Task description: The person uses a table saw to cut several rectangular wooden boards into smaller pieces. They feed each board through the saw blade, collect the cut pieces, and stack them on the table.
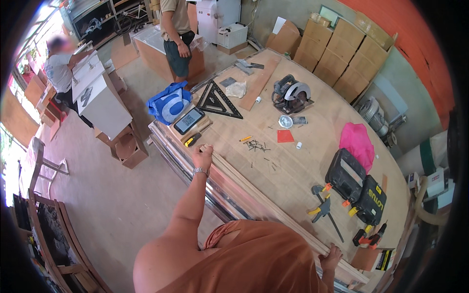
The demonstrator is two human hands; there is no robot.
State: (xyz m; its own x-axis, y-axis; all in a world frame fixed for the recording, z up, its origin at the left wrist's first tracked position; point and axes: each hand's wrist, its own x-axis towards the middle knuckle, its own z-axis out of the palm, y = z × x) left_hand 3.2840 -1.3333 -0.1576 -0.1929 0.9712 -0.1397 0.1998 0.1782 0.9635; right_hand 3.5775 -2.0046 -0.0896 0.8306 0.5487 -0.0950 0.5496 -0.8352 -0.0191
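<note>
Several long, thin wooden strips (264,199) lie side by side along the near edge of the worktable (293,171). My left hand (202,155), with a watch at the wrist, is closed around their far left end. Lower right, my right hand (332,257) grips the same strips, its fingers bent over them. My orange-brown shirt covers part of the near edge between the hands. Just beyond my left hand lie a yellow-and-black screwdriver (197,136) and a phone (189,120) on a piece of wood. Loose screws (256,145) and a pencil stub (245,138) lie farther right.
On the table are a black speed square (218,101), a circular saw (291,95), a blue bag (169,103), a bar clamp (323,209), an open black tool case (346,171) and a drill (370,235). Two people stand beyond. Cardboard boxes (337,56) line the back wall.
</note>
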